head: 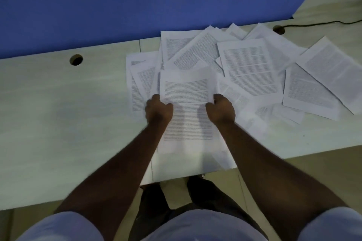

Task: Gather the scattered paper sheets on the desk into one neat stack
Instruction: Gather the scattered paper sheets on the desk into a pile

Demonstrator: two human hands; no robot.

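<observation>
A bundle of printed white sheets (187,88) is held between both hands above the pale desk (58,119). My left hand (158,111) grips its left edge and my right hand (221,110) grips its right edge. The bundle's lower end reaches the desk's near edge. Several more printed sheets lie scattered and overlapping behind and to the right: one large sheet (249,68), two at the far right (331,70), and a few to the left (137,84). The motion blurs the lower sheets.
A blue partition wall (137,2) runs along the back of the desk. Two round cable holes sit in the desk top, one left (76,59) and one right (278,29) with a black cable (323,23) leading out of it. Floor and my feet show below the near edge.
</observation>
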